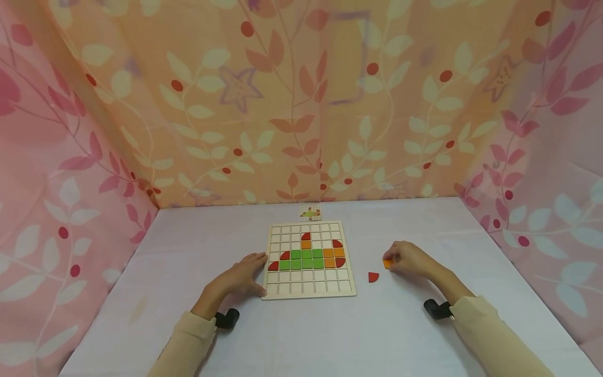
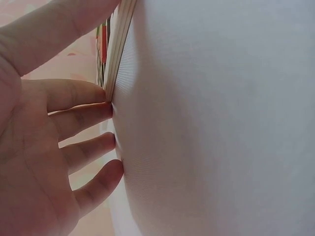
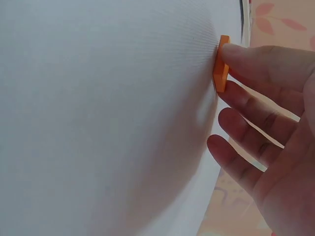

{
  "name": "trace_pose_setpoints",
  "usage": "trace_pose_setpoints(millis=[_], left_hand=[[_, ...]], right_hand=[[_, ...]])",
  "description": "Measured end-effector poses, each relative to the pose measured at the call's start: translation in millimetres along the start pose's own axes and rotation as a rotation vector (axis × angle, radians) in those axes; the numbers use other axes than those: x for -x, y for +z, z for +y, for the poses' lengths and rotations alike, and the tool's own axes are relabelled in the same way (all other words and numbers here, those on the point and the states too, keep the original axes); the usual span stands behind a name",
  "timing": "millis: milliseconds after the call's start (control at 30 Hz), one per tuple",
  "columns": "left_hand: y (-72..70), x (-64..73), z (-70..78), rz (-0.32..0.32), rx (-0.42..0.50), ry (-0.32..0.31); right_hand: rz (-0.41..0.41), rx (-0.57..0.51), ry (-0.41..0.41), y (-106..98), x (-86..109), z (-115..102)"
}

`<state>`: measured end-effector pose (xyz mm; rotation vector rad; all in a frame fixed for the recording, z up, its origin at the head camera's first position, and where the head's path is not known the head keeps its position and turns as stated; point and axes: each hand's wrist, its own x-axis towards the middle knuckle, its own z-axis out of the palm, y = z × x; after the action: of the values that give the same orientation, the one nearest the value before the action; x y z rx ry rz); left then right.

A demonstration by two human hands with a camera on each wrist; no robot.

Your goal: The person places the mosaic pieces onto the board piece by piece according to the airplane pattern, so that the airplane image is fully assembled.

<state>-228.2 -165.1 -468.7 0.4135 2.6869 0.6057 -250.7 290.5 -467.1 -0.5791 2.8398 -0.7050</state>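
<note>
A pale wooden grid board (image 1: pixel 308 287) lies on the table, with red, orange and green tiles set in several of its squares. My left hand (image 1: pixel 244 275) rests at the board's left edge, fingers spread and touching its side; the left wrist view shows this hand (image 2: pixel 59 128) close to the table. To the right of the board, my right hand (image 1: pixel 410 259) pinches an orange tile (image 3: pixel 222 64) between thumb and fingers, low over the cloth. A red quarter-round tile (image 1: pixel 373 277) lies between the board and that hand.
A small pattern card (image 1: pixel 310 212) with a coloured figure on a grid stands just behind the board. White cloth covers the table (image 1: pixel 188 235), and leaf-printed curtains (image 1: pixel 301 104) enclose its back and sides. Black wrist cameras (image 1: pixel 228 318) are strapped under both forearms.
</note>
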Motion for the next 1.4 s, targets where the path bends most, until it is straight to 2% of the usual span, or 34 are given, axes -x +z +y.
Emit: trace_pose_setpoints(millis=[567,700,833,1100,1400], left_hand=[[-3.2,2.4,1.7,-0.004,-0.005,0.012],[-3.2,3.5,2.6,-0.006,-0.012,0.019],[-2.8,3.2,3.1,-0.005,-0.005,0.018],[-2.9,2.5,1.9,-0.008,-0.003,0.011],[-2.4,1.3,1.6,-0.012,-0.007,0.005]], right_hand=[[-0.006,0.007,0.044,3,-1.2,-1],[-0.024,0.046,0.063,3,-0.1,-6],[-0.015,0.1,0.032,3,0.4,-10],[-0.017,0.107,0.046,2,-0.1,-11],[-0.008,0.191,0.009,4,0.6,-15]])
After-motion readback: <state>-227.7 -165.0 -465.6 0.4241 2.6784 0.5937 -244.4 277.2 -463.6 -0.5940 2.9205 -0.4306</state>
